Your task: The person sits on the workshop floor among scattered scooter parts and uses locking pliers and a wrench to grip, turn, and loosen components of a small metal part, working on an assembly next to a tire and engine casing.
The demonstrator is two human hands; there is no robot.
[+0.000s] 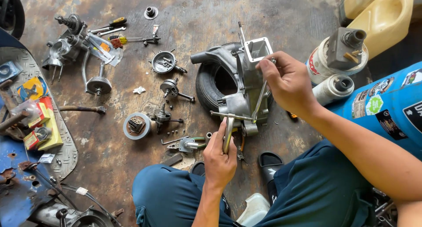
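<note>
The person sits low over a stained floor (198, 16), knees in blue trousers at the bottom of the view; an engine case (246, 90) of grey metal stands upright on a small tyre (209, 84) in front of them. The left hand (218, 159) is closed around the handle of a wrench (228, 132) that reaches up to the case's lower edge; the right hand (288, 84) is closed on the top of a thin rod (260, 97) that slants down along the case's side.

Left of the tyre, loose parts lie scattered: a carburettor cover (163, 62), a crankshaft (172, 88), a round stator plate (136, 126), a gear on a shaft (98, 84), and screwdrivers (115, 31) near the top; green-handled pliers (189, 143) lie just beside the left hand. A hammer (83, 108) lies further left, near a blue scooter body (26, 134) holding small boxes. To the right stand a blue drum (387, 108), a white can (332, 88) and a yellow jug (382, 18); black sandals (269, 161) sit between the knees.
</note>
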